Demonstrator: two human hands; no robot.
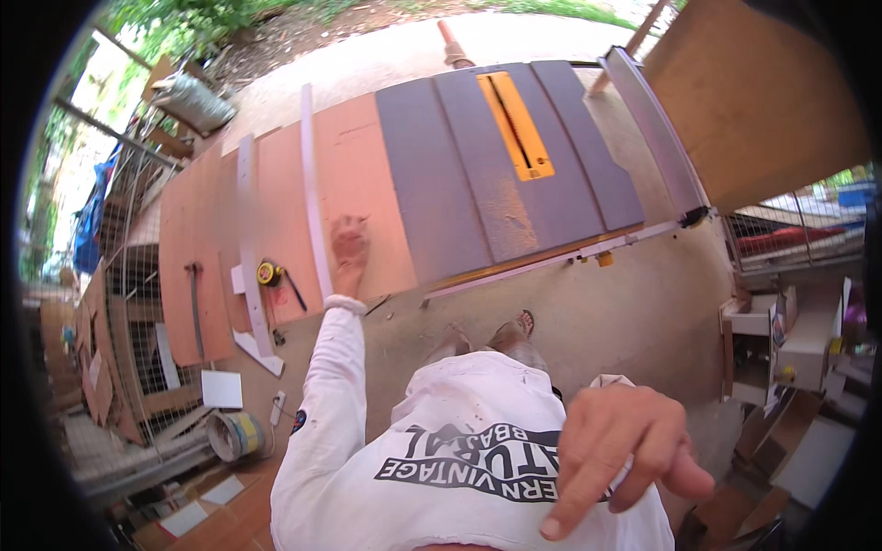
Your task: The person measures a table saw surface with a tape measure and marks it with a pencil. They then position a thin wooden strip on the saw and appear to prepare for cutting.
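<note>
Over the pinkish wooden panel [384, 174], my left hand [350, 243] is somewhat blurred, its fingers loosely bent and apart with nothing visible in them. It is just right of a long thin white strip [310, 165] lying across the panel; whether it touches the wood I cannot tell. Close in front of my chest hangs my right hand [634, 450], its index finger stretched out and the others bent, with nothing visible in it. To the right of the panel is the grey table saw top [432, 184] with its yellow insert [514, 129]; sawdust lies on the grey surface.
A yellow-black tape measure [269, 273], a dark pencil-like stick [296, 289], a hammer [196, 308] and another pale strip [246, 202] lie on the left boards. The saw's long fence [657, 138] borders its right side. A bucket [234, 434] stands on the floor.
</note>
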